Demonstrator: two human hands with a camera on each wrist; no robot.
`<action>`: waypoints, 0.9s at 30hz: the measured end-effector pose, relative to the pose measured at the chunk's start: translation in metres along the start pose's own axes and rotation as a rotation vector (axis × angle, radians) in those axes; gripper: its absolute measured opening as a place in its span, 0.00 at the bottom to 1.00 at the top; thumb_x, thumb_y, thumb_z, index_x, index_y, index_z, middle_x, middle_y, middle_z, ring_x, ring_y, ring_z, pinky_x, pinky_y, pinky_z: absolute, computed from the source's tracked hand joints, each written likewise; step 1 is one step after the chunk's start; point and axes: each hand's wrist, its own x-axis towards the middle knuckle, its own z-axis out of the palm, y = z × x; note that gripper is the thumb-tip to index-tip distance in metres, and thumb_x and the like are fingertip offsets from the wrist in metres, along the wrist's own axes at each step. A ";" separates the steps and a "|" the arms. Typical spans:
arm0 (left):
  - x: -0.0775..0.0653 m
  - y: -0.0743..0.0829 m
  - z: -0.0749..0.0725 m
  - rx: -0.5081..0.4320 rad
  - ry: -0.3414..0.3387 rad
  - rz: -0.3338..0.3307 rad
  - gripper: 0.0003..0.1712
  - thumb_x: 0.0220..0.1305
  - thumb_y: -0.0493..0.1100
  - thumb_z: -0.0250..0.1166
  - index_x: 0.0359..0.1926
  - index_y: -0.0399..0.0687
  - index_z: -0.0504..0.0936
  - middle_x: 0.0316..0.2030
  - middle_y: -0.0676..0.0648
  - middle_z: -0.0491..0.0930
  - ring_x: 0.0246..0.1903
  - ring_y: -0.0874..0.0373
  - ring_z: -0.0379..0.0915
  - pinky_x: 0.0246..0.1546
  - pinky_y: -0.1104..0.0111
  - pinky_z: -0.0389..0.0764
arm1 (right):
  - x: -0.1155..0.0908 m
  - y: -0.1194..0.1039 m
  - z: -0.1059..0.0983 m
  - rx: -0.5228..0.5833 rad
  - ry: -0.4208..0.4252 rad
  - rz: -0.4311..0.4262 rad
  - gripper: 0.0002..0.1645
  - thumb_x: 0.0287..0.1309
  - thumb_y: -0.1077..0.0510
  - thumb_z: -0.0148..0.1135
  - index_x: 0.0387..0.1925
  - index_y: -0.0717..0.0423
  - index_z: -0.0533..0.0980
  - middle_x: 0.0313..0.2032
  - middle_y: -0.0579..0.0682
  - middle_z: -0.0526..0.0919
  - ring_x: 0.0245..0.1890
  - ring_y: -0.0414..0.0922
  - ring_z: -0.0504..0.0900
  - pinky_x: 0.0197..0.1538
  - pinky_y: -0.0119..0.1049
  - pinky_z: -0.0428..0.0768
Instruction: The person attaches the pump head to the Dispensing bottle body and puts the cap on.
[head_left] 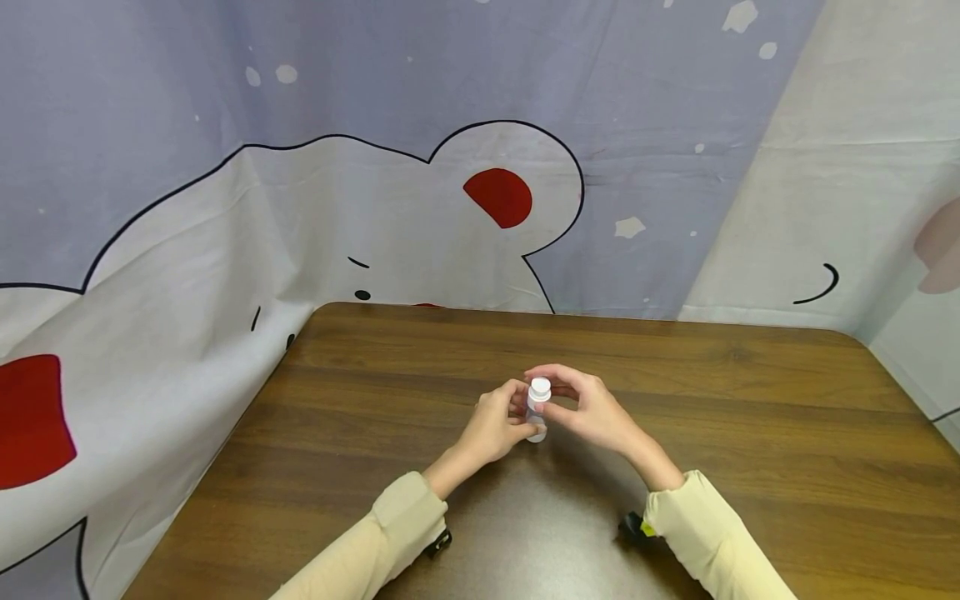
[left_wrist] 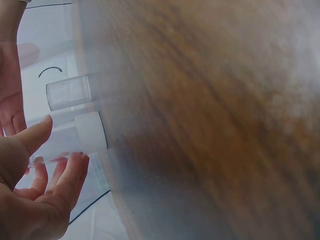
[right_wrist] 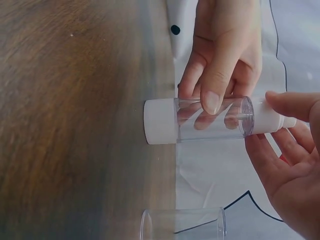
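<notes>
A clear pump bottle (right_wrist: 197, 122) with a white base (right_wrist: 161, 121) and a white pump top (right_wrist: 265, 116) stands upright on the table. My left hand (head_left: 491, 423) holds its clear body from the left, the thumb in front and the fingers behind. From the right, my right hand (head_left: 600, 412) grips the pump top between thumb and fingers. A clear, open-looking cylinder, perhaps the cap (left_wrist: 68, 93), stands apart on the table beside the bottle. In the head view I cannot make out this cylinder.
The brown wooden table (head_left: 750, 433) reaches back to a patterned cloth (head_left: 637, 125), which also hangs along the left and right sides. Dark devices sit at both wrists, one under the left cuff (head_left: 408, 500) and one under the right cuff (head_left: 686, 504).
</notes>
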 end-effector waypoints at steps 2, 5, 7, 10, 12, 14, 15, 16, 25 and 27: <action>0.000 0.000 0.000 0.004 0.000 0.003 0.25 0.52 0.36 0.73 0.49 0.34 0.74 0.42 0.39 0.82 0.41 0.48 0.82 0.40 0.69 0.85 | 0.000 0.000 0.000 -0.004 0.009 0.008 0.21 0.56 0.67 0.65 0.53 0.61 0.76 0.50 0.57 0.83 0.50 0.48 0.82 0.56 0.40 0.81; 0.000 0.000 0.000 0.011 0.001 0.010 0.25 0.51 0.36 0.73 0.49 0.34 0.74 0.41 0.39 0.82 0.41 0.48 0.82 0.40 0.69 0.85 | 0.000 -0.001 0.001 -0.010 0.029 0.019 0.21 0.54 0.69 0.65 0.51 0.62 0.76 0.48 0.57 0.83 0.49 0.50 0.82 0.55 0.40 0.81; 0.001 0.000 0.000 0.018 0.002 0.015 0.25 0.51 0.36 0.74 0.49 0.34 0.75 0.41 0.39 0.83 0.40 0.48 0.83 0.40 0.69 0.85 | 0.000 -0.002 0.002 -0.015 0.044 0.025 0.20 0.53 0.71 0.65 0.50 0.62 0.77 0.48 0.57 0.84 0.49 0.51 0.82 0.54 0.39 0.82; 0.001 0.000 -0.001 0.030 0.005 0.019 0.25 0.51 0.36 0.74 0.49 0.35 0.75 0.40 0.40 0.83 0.40 0.49 0.83 0.39 0.70 0.85 | 0.000 -0.003 0.004 -0.029 0.069 0.028 0.20 0.52 0.72 0.66 0.49 0.63 0.77 0.47 0.58 0.84 0.48 0.51 0.83 0.53 0.38 0.82; 0.001 0.001 -0.001 0.035 0.006 0.019 0.24 0.51 0.36 0.74 0.49 0.35 0.75 0.40 0.40 0.83 0.39 0.49 0.83 0.39 0.70 0.85 | -0.001 -0.002 0.006 -0.036 0.086 0.031 0.20 0.51 0.72 0.66 0.49 0.62 0.78 0.46 0.57 0.84 0.47 0.51 0.83 0.52 0.37 0.83; 0.001 0.001 -0.001 0.038 0.007 0.020 0.24 0.51 0.36 0.74 0.48 0.35 0.75 0.39 0.40 0.83 0.39 0.49 0.83 0.39 0.71 0.85 | -0.001 -0.002 0.007 -0.041 0.103 0.032 0.20 0.51 0.72 0.67 0.48 0.62 0.78 0.46 0.57 0.85 0.46 0.50 0.84 0.51 0.37 0.83; 0.001 0.001 -0.001 0.039 0.008 0.020 0.24 0.51 0.36 0.74 0.48 0.35 0.75 0.39 0.40 0.83 0.39 0.49 0.83 0.39 0.71 0.85 | -0.001 -0.002 0.008 -0.042 0.111 0.031 0.20 0.50 0.73 0.67 0.48 0.62 0.78 0.45 0.57 0.85 0.46 0.50 0.84 0.51 0.37 0.83; 0.001 0.001 -0.001 0.040 0.009 0.020 0.24 0.51 0.36 0.74 0.48 0.35 0.75 0.39 0.40 0.83 0.39 0.49 0.83 0.38 0.71 0.85 | -0.001 -0.003 0.008 -0.042 0.121 0.033 0.20 0.50 0.73 0.67 0.47 0.62 0.78 0.45 0.57 0.85 0.46 0.50 0.84 0.51 0.38 0.83; 0.002 0.001 -0.001 0.023 0.011 0.005 0.24 0.49 0.36 0.75 0.47 0.34 0.75 0.37 0.41 0.83 0.38 0.51 0.83 0.37 0.74 0.84 | -0.002 -0.003 0.015 -0.082 0.186 0.028 0.19 0.49 0.72 0.68 0.46 0.65 0.78 0.44 0.61 0.85 0.44 0.53 0.85 0.49 0.42 0.84; 0.001 0.001 -0.001 0.037 0.013 0.000 0.24 0.49 0.37 0.75 0.47 0.35 0.75 0.37 0.42 0.83 0.38 0.52 0.83 0.37 0.75 0.84 | -0.003 -0.004 0.016 -0.086 0.202 0.027 0.19 0.49 0.71 0.69 0.46 0.66 0.77 0.43 0.61 0.85 0.43 0.53 0.85 0.48 0.43 0.84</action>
